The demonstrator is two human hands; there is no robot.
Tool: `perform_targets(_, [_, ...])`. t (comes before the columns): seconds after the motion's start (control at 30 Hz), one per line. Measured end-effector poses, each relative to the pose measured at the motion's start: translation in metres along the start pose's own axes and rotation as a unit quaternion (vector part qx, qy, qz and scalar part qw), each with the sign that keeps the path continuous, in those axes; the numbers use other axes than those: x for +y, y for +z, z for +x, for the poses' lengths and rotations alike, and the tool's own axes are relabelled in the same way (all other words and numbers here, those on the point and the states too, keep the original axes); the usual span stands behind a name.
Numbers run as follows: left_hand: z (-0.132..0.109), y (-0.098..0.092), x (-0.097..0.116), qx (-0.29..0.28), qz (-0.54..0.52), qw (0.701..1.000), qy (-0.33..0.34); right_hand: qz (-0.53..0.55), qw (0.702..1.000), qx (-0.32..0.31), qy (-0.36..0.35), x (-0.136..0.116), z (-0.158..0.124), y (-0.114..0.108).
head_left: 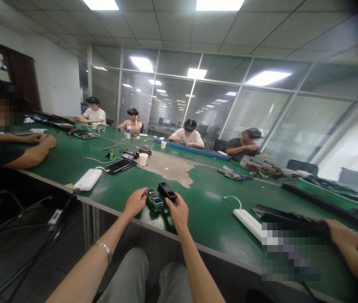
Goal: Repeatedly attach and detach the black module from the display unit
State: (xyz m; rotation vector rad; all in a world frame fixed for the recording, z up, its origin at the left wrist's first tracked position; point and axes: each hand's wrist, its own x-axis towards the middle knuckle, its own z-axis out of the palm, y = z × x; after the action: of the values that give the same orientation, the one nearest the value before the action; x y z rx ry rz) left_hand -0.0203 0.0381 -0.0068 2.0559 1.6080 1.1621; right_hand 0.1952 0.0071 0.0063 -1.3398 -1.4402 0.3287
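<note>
My left hand [135, 203] is closed, its fingertips pinched at the left edge of a green circuit board [151, 204]. A small bluish display [158, 201] sits on the board. My right hand [179, 210] grips a black plastic housing [166, 190] by its near end, thumb on the near side. The housing is tilted and has cutouts in its face. It is just right of and beyond the board, near the table's front edge. Whether the two parts touch or are joined by wires I cannot make out.
On the green table [210, 227] are a white power strip [88, 179], phones [120, 165], a paper cup [143, 159] and a second power strip [250, 225]. Pliers [232, 173] lie farther right. People sit around the table; a co-worker's arm [346, 242] reaches in at right.
</note>
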Motion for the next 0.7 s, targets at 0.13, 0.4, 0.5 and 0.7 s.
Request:
perform_targets(0.13, [0.0, 0.001, -0.001, 0.0, 0.004, 1.0, -0.003, -0.079, 0.997, -0.013, 0.014, 0.005, 0.001, 0.003])
perform_targets(0.4, [0.0, 0.001, 0.002, -0.001, 0.007, 1.0, -0.004, -0.213, 0.976, 0.004, 0.042, 0.001, -0.01, 0.008])
perform_targets(0.5, [0.0, -0.001, 0.004, -0.003, 0.008, 1.0, -0.001, -0.201, 0.979, 0.001, 0.032, 0.007, -0.013, 0.008])
perform_targets(0.7, [0.0, -0.002, 0.004, -0.005, 0.006, 1.0, 0.002, -0.123, 0.983, 0.11, -0.084, -0.057, -0.016, -0.015])
